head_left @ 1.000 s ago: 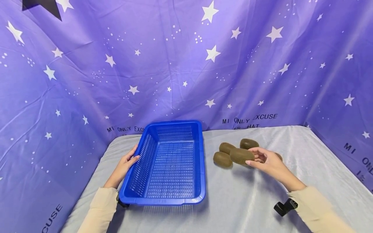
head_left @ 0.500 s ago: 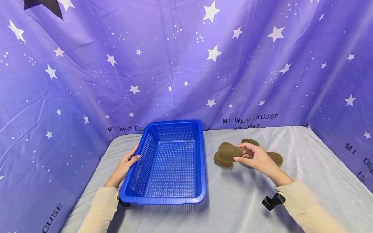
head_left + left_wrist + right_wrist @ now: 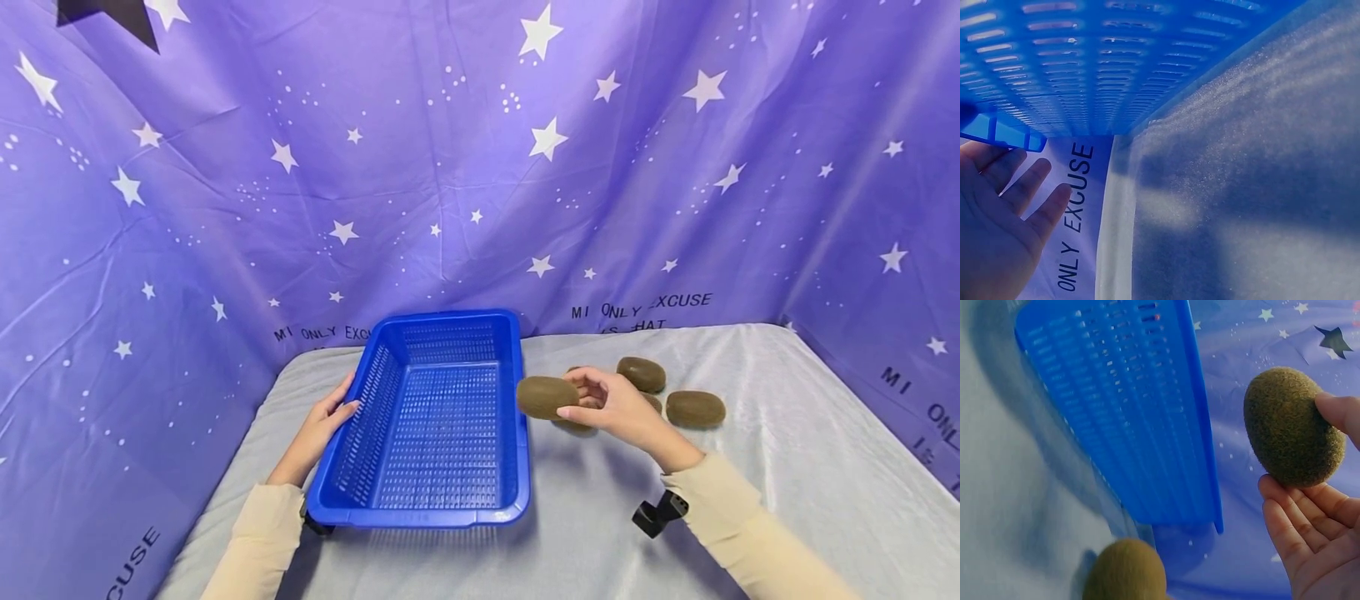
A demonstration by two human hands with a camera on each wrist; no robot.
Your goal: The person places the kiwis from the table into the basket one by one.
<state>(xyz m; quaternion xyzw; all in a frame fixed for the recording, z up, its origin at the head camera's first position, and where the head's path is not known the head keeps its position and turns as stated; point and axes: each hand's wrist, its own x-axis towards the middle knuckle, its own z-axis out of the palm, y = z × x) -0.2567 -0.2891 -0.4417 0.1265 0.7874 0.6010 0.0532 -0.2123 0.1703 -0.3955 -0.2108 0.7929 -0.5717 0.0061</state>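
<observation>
A brown, fuzzy kiwi (image 3: 547,397) is pinched between the thumb and fingers of my right hand (image 3: 617,410), raised above the cloth at the right rim of the blue plastic basket (image 3: 522,467). In the right wrist view this kiwi (image 3: 1291,428) hangs beside the basket's slotted wall (image 3: 1122,406). My left hand (image 3: 318,429) holds the basket's left rim, its thumb over the edge. Seen from the left wrist, the fingers of that hand (image 3: 1013,206) lie under the rim. Several kiwis lie right of the basket, some partly hidden by my right hand.
One kiwi (image 3: 696,409) lies furthest right, and another (image 3: 641,374) sits towards the back. A pale grey cloth (image 3: 787,467) covers the table. Purple starry fabric (image 3: 450,167) hangs behind and at both sides. The basket's visible floor is bare.
My right hand has carried the kiwi leftward, from over the other kiwis to the basket's right rim. The furthest-right kiwi has come into full view. My left hand and the basket have stayed put.
</observation>
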